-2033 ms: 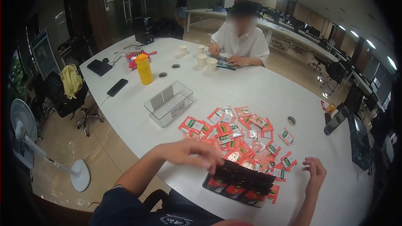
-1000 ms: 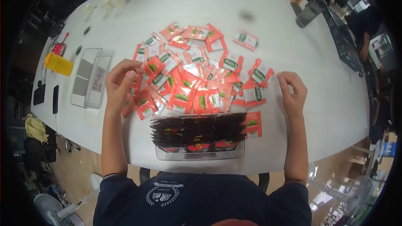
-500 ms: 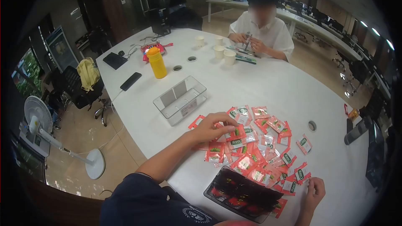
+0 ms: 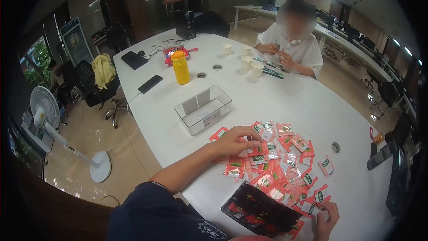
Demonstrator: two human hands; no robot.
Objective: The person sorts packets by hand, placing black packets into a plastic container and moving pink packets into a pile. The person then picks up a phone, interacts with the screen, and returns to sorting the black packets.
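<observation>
Many small red and white packets (image 4: pixel 287 160) lie in a loose pile on the white table. My left hand (image 4: pixel 238 142) rests over the pile's left side, its fingers curled against a packet that seems pinched at the fingertips. My right hand (image 4: pixel 327 218) is at the pile's lower right, fingers bent beside a packet; whether it grips one is unclear. Between my hands, close to my body, a black tray (image 4: pixel 229 209) holds dark packets (image 4: pixel 256 203) with red marks. A clear plastic box (image 4: pixel 203 111) stands behind my left hand.
A yellow bottle (image 4: pixel 182 70), a phone (image 4: pixel 150 84), paper cups (image 4: pixel 257 69) and pens (image 4: pixel 273 74) are on the white table (image 4: pixel 151 116). Across it sits a person in white (image 4: pixel 303 53), hands near the pens. A fan (image 4: pixel 44 107) stands on the left.
The view has shifted, moving the table's contents slightly right in the frame. My right hand has moved closer to the packets at the lower right. The person across has raised their head.
</observation>
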